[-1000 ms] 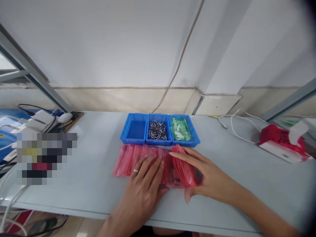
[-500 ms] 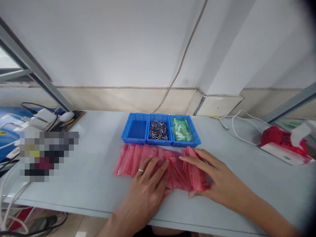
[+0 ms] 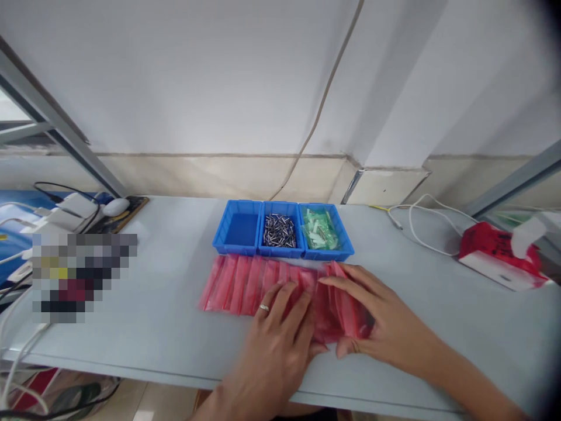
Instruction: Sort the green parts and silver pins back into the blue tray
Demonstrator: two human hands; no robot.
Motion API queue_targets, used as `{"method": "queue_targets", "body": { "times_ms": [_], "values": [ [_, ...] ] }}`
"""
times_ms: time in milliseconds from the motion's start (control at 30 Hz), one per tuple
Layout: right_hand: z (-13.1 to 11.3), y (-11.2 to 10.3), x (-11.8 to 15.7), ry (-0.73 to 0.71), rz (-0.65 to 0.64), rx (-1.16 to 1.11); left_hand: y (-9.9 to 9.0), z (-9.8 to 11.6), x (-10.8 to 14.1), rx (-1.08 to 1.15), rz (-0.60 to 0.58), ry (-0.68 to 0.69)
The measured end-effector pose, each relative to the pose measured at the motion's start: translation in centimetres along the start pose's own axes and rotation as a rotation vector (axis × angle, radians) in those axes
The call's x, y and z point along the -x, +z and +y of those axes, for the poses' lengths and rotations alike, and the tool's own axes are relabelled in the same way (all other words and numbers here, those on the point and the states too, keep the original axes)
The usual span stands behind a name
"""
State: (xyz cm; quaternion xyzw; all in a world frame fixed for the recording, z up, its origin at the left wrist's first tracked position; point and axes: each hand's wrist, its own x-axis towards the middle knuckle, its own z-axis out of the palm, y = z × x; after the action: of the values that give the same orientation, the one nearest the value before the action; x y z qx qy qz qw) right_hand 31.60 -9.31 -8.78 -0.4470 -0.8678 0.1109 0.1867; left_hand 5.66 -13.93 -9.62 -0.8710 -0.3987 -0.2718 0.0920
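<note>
A row of overlapping translucent pink plastic bags lies fanned out on the grey table, just in front of three blue bins. My left hand, with a ring on one finger, rests on the row with its fingers stretched out and pressing down. To its right, my right hand grips the bunched right end of the bags between thumb and fingers, where they stand up slightly. The left bin is bare inside. Small metal pins fill the middle one, and a green bag of pale pieces lies in the right one.
Chargers and cables crowd the table's left end, beside a white mouse and a blurred-out patch. At the right sit a red and white tissue pack and a looped white cable. A wall stands behind.
My left hand has slid rightward along the bags, toward my right hand. More of the row shows flat on its left. The right hand keeps its grip in nearly the same place.
</note>
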Motion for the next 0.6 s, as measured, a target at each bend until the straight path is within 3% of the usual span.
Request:
{"method": "queue_targets", "body": {
  "times_ms": [267,433,600],
  "values": [
    [-0.3,-0.9,0.3,-0.095,-0.113,0.007,0.2,0.3,-0.3,-0.019,0.008,0.019],
    [0.1,-0.8,0.9,-0.004,-0.005,-0.079,0.0,0.4,0.0,0.005,-0.026,0.044],
    [0.7,-0.9,2.1,0.041,0.044,-0.082,0.1,-0.3,-0.4,0.027,0.012,0.129]
  ]
}}
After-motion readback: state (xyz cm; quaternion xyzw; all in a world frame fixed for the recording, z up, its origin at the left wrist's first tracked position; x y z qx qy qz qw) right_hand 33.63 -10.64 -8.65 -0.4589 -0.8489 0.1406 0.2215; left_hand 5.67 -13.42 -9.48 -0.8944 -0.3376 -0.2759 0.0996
